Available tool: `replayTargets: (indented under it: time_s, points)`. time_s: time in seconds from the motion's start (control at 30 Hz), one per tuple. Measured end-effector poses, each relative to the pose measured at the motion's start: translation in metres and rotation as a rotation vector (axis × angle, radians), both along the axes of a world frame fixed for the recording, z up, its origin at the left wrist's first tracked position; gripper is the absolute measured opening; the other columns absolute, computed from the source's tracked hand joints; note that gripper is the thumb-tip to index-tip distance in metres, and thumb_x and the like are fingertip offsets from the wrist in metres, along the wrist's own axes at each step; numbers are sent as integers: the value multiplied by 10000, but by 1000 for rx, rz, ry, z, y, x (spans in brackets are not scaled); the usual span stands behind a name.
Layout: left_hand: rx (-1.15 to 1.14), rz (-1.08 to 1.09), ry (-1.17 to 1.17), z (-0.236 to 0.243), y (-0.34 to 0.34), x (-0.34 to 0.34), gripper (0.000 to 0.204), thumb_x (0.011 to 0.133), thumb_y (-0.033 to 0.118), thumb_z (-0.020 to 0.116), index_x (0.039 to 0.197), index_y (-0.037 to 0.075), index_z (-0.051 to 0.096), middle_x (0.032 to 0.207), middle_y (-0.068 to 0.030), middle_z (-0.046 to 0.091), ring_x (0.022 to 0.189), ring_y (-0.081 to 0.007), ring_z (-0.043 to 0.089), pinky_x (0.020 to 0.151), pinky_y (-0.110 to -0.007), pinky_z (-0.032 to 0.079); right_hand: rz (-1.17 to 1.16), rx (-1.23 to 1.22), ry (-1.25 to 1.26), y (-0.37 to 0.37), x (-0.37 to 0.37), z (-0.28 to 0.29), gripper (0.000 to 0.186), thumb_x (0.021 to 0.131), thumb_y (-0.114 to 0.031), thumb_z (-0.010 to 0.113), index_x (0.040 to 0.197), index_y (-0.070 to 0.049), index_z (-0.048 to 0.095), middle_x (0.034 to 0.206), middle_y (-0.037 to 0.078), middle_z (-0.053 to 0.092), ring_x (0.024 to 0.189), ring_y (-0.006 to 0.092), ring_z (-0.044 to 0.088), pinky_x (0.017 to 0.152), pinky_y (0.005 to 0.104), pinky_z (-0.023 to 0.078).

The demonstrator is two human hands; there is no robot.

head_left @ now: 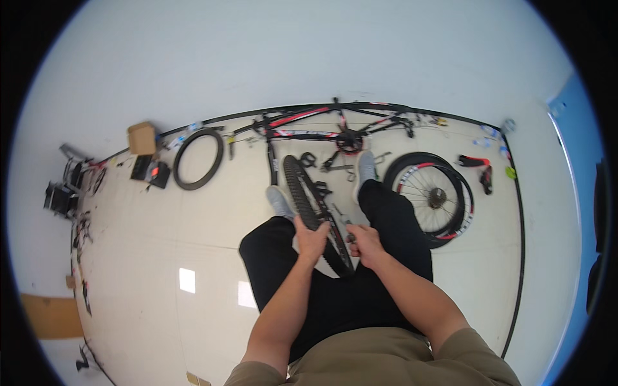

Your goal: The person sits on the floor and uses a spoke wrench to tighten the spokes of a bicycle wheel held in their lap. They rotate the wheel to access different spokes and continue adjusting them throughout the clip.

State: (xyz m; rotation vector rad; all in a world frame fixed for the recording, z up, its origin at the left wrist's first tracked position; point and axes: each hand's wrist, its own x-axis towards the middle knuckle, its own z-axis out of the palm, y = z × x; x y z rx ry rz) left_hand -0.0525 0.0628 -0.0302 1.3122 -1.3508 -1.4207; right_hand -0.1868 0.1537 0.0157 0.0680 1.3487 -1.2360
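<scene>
A bicycle wheel [297, 186] with a knobbly black tyre stands upright between my knees, tilted so that its tread faces left. Wrapped over the tyre near its middle is my left hand [311, 240], with the thumb across toward the rim. Just right of the wheel, my right hand [365, 245] is closed, its fingers pinched around something small and dark that I cannot make out. A slim pale piece [341, 215] shows just beyond those fingers, too blurred to name.
A black and red bicycle frame [302, 135] lies along the far wall. To the right lies another wheel [435, 198] with a loose tyre; to the left, a bare tyre [198, 158], an open cardboard box [142, 137] and black boxes [150, 170]. Red-black parts [475, 161] lie far right.
</scene>
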Motion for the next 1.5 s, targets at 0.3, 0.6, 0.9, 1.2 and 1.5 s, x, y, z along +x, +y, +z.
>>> replayTargets:
  time_s: [0.3, 0.6, 0.9, 1.2, 1.5]
  points:
    - [38, -91, -45, 9, 2, 10, 445, 737, 78, 730, 1126, 41, 516, 905, -66, 640, 812, -156, 614, 743, -323, 510, 49, -20, 71, -12, 14, -18, 198, 888, -246, 633, 933, -58, 588, 733, 41, 568, 467, 96, 440, 416, 266, 342]
    - [-238, -119, -281, 11, 11, -6, 631, 701, 170, 806, 1228, -5, 508, 1086, -149, 594, 980, -245, 587, 862, -361, 476, -36, -52, 17, -10, 6, -10, 179, 868, -215, 640, 870, -61, 547, 696, 22, 538, 493, 111, 470, 422, 275, 364]
    - [-229, -107, -357, 37, 20, -6, 622, 731, 194, 765, 1263, 1, 508, 1045, -159, 644, 923, -264, 636, 828, -356, 495, 44, -100, -5, -11, 9, -15, 125, 799, -132, 612, 840, -37, 543, 726, 56, 551, 565, 145, 514, 464, 309, 422]
    - [-108, -118, -312, 49, 16, -9, 551, 718, 194, 768, 1187, 20, 535, 986, -153, 641, 888, -255, 632, 804, -372, 492, 60, -69, 4, -12, 12, -12, 151, 793, -113, 574, 923, -38, 595, 809, 72, 600, 634, 165, 546, 524, 329, 460]
    - [-245, -87, -523, 38, 18, -4, 453, 757, 240, 752, 1079, 1, 541, 898, -170, 647, 804, -305, 636, 742, -393, 501, 109, -82, -15, -11, 14, -10, 221, 864, -264, 670, 846, -76, 556, 629, 14, 488, 472, 113, 470, 421, 290, 371]
